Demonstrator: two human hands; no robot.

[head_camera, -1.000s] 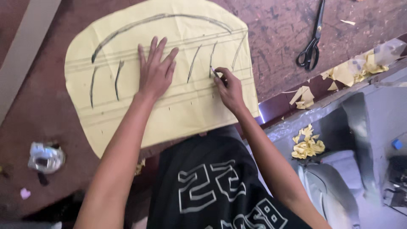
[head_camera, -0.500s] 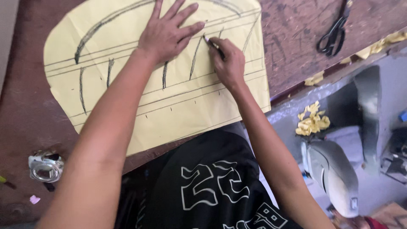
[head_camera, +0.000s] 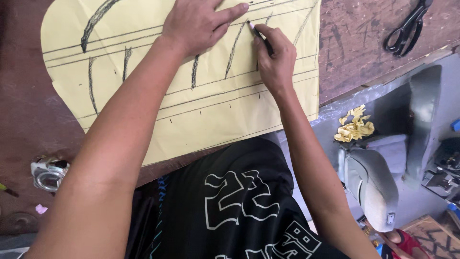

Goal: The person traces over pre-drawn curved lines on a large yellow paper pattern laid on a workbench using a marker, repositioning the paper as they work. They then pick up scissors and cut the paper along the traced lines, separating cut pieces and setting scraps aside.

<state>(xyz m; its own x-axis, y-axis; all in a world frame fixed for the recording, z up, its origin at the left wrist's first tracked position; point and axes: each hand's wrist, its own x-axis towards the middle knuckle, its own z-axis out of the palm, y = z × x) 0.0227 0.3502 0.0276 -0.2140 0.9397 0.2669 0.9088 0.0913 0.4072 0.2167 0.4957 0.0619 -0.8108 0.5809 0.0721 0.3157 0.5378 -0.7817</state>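
A large yellow paper sheet (head_camera: 201,105) with a rounded left end lies on a dark reddish table (head_camera: 354,43). It carries long ruled lines and several thick dark curved strokes. My left hand (head_camera: 199,21) presses flat on the sheet near its top, fingers spread. My right hand (head_camera: 274,60) grips a dark marker (head_camera: 261,37) whose pale tip touches the paper just right of my left fingertips, at the top of a slanted stroke.
Black scissors (head_camera: 406,29) lie on the table at the upper right. A small shiny clear object (head_camera: 48,173) sits near the table's left front edge. Yellow paper scraps (head_camera: 354,125) lie on a grey seat (head_camera: 378,182) below the table edge.
The view has shifted so the sheet and hands sit higher and nearer. My right hand's marker has moved up along the slanted stroke toward my left fingertips. The left hand stays pressed on the sheet.
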